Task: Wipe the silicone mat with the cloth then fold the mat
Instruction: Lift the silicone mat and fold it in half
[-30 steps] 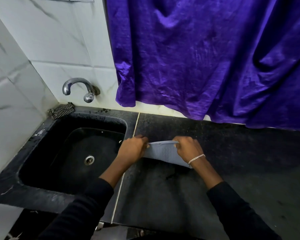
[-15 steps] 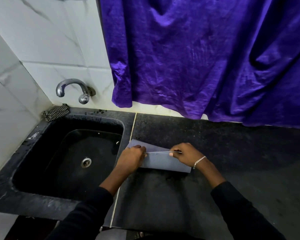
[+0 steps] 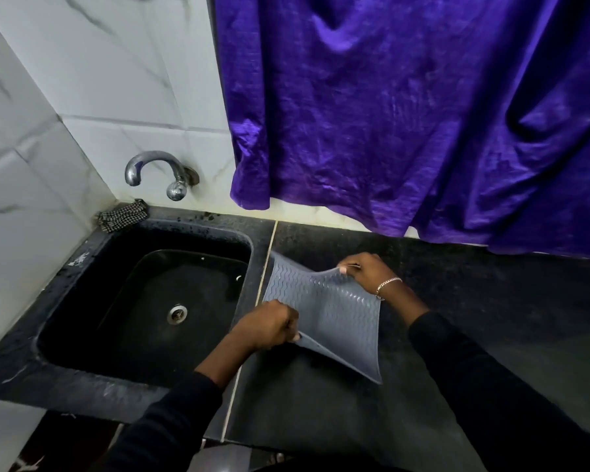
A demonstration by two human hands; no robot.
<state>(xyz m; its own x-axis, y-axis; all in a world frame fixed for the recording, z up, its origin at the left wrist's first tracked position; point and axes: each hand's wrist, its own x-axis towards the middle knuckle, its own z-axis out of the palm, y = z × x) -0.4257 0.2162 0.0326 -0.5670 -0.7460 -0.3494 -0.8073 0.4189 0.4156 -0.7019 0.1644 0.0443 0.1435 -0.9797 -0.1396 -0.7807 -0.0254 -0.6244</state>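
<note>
A grey silicone mat (image 3: 334, 311) with a wavy ribbed pattern is spread out, slightly lifted and sagging, over the dark counter (image 3: 457, 352) just right of the sink. My left hand (image 3: 268, 323) pinches its near left edge. At the mat's far edge my right hand (image 3: 365, 270), with a bracelet on the wrist, pinches it too. The mat's near right corner points down toward the counter. A checked cloth (image 3: 121, 216) lies bunched at the sink's far left corner, away from both hands.
A black sink (image 3: 82, 321) with a metal drain fills the left side, with a chrome tap (image 3: 157, 172) on the tiled wall above it. A purple curtain (image 3: 406, 114) hangs over the back of the counter.
The mat was folded into a narrow strip between both hands; now it is opened out. My left hand has pulled its edge toward me and my right hand has moved away.
</note>
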